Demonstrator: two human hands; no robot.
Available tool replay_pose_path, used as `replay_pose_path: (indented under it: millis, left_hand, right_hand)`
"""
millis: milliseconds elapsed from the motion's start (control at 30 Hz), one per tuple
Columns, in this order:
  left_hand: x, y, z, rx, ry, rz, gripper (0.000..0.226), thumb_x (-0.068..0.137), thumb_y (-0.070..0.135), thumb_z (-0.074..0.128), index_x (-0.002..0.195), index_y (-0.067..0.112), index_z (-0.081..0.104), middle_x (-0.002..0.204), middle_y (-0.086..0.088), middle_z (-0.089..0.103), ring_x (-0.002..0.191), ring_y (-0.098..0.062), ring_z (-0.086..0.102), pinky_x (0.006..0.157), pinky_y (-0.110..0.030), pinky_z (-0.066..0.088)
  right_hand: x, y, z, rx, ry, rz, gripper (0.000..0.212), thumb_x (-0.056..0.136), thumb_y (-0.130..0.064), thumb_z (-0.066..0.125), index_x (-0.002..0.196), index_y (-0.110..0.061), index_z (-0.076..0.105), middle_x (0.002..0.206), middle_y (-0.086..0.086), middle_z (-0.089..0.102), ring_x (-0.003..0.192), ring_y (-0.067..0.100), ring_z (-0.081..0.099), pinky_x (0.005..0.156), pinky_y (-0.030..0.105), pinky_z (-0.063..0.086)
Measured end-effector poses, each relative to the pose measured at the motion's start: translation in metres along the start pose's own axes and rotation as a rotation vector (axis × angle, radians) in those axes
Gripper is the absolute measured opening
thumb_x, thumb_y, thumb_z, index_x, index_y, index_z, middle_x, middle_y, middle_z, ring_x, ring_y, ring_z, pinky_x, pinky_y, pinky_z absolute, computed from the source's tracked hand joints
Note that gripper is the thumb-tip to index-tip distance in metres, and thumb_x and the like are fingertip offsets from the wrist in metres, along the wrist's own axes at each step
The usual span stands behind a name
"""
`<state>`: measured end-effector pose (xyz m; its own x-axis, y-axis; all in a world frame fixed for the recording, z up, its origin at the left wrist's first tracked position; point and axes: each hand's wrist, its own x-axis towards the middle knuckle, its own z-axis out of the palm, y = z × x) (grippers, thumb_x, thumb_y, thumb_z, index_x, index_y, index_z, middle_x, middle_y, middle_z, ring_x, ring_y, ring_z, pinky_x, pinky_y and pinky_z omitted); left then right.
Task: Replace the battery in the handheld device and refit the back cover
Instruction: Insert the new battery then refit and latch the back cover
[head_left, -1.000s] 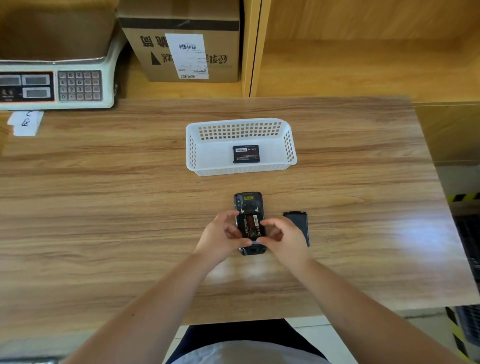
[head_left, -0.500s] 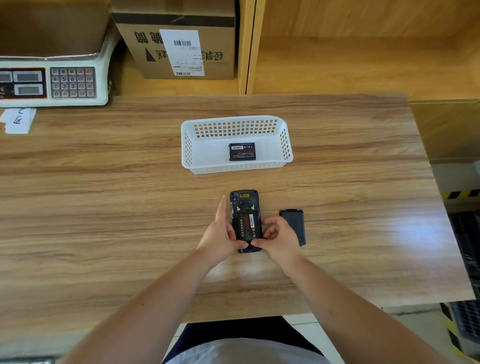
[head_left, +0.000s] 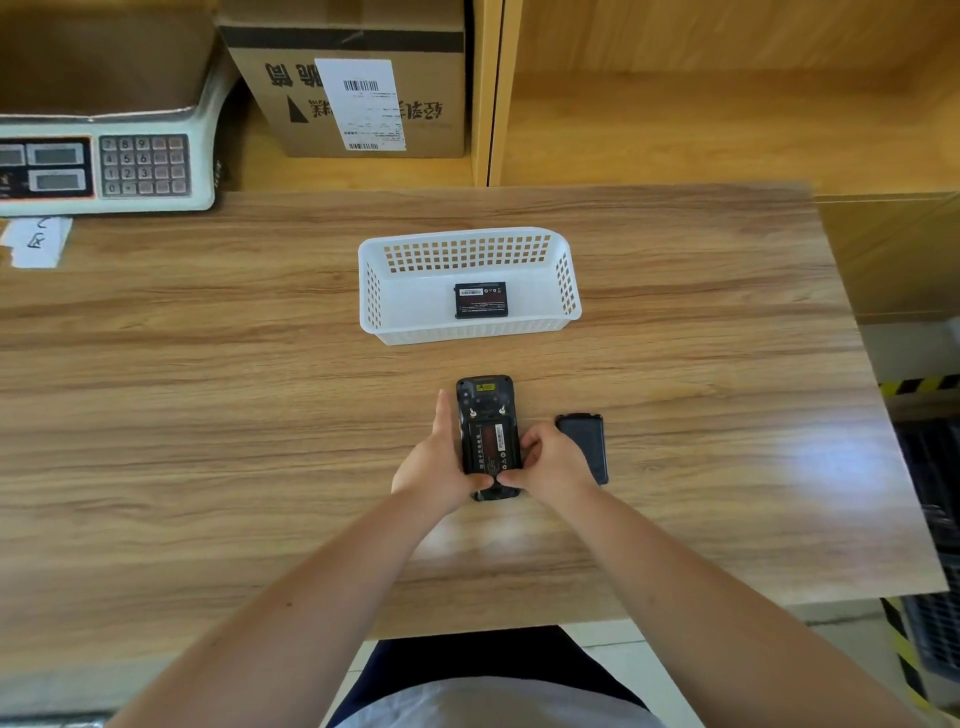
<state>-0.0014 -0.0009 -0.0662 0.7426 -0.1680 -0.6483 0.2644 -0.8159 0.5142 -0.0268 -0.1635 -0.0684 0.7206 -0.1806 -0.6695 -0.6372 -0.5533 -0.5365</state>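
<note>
A black handheld device lies face down on the wooden table with its back open. A black battery with a red label sits flat in its bay. My left hand grips the device's left side, index finger stretched along the edge. My right hand holds the right side, and both thumbs press on the battery's near end. The black back cover lies on the table just right of my right hand, partly hidden by it. Another black battery lies in the white basket.
A weighing scale stands at the back left with a paper note in front of it. A cardboard box sits on the shelf behind. The table's right edge drops to a floor with yellow-black tape.
The battery has gone from tilted between my fingers to lying flat in the bay. My left index finger now lies straight along the device's edge, and both thumbs have settled at the battery's near end.
</note>
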Motion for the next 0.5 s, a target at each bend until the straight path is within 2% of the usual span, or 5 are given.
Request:
replay_pose_path:
  millis: [100, 167, 233, 367, 500]
  left_hand:
    - [-0.009, 0.007, 0.000, 0.047, 0.080, 0.042, 0.127, 0.071, 0.037, 0.080, 0.147, 0.036, -0.021, 0.100, -0.001, 0.070, 0.090, -0.019, 0.067, 0.074, -0.044, 0.058]
    - [-0.016, 0.015, 0.001, 0.069, 0.115, 0.104, 0.122, 0.071, 0.043, 0.080, 0.151, 0.035, -0.013, 0.127, -0.005, 0.057, 0.119, -0.026, 0.052, 0.091, -0.044, 0.050]
    - [-0.023, 0.026, 0.002, 0.102, 0.102, 0.187, 0.108, 0.076, 0.048, 0.075, 0.153, 0.033, 0.001, 0.140, -0.005, 0.044, 0.132, -0.027, 0.036, 0.102, -0.043, 0.040]
    - [-0.026, 0.045, 0.006, 0.106, 0.114, 0.356, 0.076, 0.086, 0.044, 0.065, 0.149, 0.034, 0.024, 0.143, 0.003, 0.039, 0.133, -0.019, 0.029, 0.104, -0.035, 0.035]
    - [-0.029, 0.076, 0.019, -0.296, -0.012, 0.276, 0.054, 0.095, 0.041, 0.052, 0.146, 0.031, 0.033, 0.137, 0.004, 0.048, 0.126, -0.011, 0.043, 0.100, -0.027, 0.037]
  right_hand:
    - [-0.007, 0.003, -0.001, -0.041, 0.027, -0.066, 0.044, 0.073, -0.026, 0.078, 0.107, -0.016, 0.052, 0.089, -0.004, 0.057, 0.079, 0.012, 0.055, 0.059, 0.023, 0.040]
    - [-0.012, 0.008, -0.009, -0.029, 0.092, -0.126, 0.042, 0.076, -0.028, 0.076, 0.110, -0.019, 0.052, 0.102, -0.005, 0.058, 0.089, 0.012, 0.056, 0.072, 0.024, 0.044]
    - [-0.018, 0.016, -0.022, -0.073, 0.167, -0.252, 0.046, 0.078, -0.027, 0.074, 0.119, -0.021, 0.052, 0.118, -0.003, 0.056, 0.107, 0.014, 0.052, 0.087, 0.027, 0.044]
    - [-0.020, 0.039, -0.054, -0.276, 0.242, -0.403, 0.058, 0.080, -0.025, 0.070, 0.133, -0.021, 0.046, 0.138, 0.000, 0.046, 0.130, 0.024, 0.034, 0.109, 0.039, 0.033]
    - [-0.020, 0.063, -0.069, -0.257, 0.233, -0.307, 0.068, 0.078, -0.029, 0.070, 0.138, -0.022, 0.039, 0.143, -0.001, 0.042, 0.138, 0.026, 0.028, 0.114, 0.042, 0.027]
